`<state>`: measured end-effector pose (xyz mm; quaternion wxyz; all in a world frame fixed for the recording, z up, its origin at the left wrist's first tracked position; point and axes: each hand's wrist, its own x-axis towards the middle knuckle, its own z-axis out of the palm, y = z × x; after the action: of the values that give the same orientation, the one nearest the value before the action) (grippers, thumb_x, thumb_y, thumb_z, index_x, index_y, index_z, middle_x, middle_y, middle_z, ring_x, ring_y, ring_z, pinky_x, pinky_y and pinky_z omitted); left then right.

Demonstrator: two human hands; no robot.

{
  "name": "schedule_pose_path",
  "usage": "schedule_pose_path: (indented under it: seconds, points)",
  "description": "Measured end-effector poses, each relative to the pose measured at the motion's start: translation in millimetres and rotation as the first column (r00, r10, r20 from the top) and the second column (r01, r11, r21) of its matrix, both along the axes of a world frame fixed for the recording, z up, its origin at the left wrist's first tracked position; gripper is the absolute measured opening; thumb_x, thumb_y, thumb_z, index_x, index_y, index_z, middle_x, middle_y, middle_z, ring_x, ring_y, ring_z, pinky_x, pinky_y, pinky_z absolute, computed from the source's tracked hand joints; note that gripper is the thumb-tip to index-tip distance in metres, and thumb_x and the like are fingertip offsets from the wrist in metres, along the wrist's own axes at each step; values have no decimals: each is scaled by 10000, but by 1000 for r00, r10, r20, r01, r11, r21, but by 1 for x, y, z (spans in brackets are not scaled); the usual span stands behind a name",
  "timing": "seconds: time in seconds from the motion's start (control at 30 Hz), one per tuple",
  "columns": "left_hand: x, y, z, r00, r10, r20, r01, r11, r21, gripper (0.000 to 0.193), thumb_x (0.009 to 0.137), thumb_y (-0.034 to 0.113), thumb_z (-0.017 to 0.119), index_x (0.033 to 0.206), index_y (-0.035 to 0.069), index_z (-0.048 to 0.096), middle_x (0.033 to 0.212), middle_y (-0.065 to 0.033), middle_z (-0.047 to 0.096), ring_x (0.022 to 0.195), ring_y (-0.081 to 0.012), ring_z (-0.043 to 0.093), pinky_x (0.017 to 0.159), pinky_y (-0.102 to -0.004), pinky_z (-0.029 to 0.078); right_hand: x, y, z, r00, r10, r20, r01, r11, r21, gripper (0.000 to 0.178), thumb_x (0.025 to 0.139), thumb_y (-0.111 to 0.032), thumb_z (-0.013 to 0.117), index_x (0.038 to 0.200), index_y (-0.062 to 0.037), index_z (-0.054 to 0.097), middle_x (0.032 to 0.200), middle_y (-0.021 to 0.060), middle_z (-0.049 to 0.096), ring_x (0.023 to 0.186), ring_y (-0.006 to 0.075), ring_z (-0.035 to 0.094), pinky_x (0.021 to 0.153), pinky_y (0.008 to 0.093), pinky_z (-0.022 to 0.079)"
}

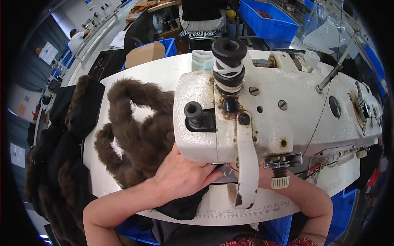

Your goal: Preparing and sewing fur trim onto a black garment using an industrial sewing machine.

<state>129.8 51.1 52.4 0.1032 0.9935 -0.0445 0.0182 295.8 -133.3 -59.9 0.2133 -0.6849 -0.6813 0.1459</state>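
Fur [141, 131], brown and looped, lies toward the left edge of the table [98, 180], against the left hand [180, 174]; the right hand [264, 179] is mostly behind the sewing machine [283, 119]. Whether either hand grips, I cannot tell.

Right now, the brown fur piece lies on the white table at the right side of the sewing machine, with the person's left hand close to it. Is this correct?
Only the side is wrong: the head view shows the brown fur piece on the white table at the left side of the sewing machine, with the left hand close to it.
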Motion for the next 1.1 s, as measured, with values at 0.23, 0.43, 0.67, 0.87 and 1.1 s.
schedule_pose_path:
  seconds: [0.23,0.43,0.67,0.87,1.1]
  points:
    - [11,0,3,979,-84,186,85,996,6,212,837,255,680,953,82,719,966,-79,654,906,-283,633,776,-415,514,-1,1,8,997,-37,74,12,948,317,42,715,-105,633,741,-119,604,696,13,562,649,208,624,555,359,517]
    - [11,0,-7,969,-53,240,30,995,100,161,835,231,677,861,85,741,951,-77,665,907,-268,636,802,-422,495,0,5,24,986,-65,155,-2,918,397,74,674,-116,639,636,-106,576,646,31,549,591,225,606,486,374,491]
    - [13,-4,-6,982,46,183,-55,997,46,210,873,268,651,848,90,759,969,-47,671,1037,-259,599,966,-463,375,-2,2,14,962,-139,236,52,938,343,89,619,-142,651,555,-110,599,561,60,588,528,250,628,484,407,510]
    - [14,-5,-8,972,4,236,-26,996,90,193,852,247,656,844,81,754,956,-50,664,1000,-263,607,943,-469,399,-1,-1,4,939,-94,330,-11,953,303,85,641,-154,648,587,-134,586,621,3,562,581,196,627,482,356,495]
    - [17,-5,-3,991,40,131,-48,997,58,180,803,215,673,821,45,729,787,-130,661,733,-305,653,656,-401,513,1,5,-1,974,-83,212,-1,930,369,106,672,-118,641,610,-130,557,651,-3,536,617,173,614,523,342,482]
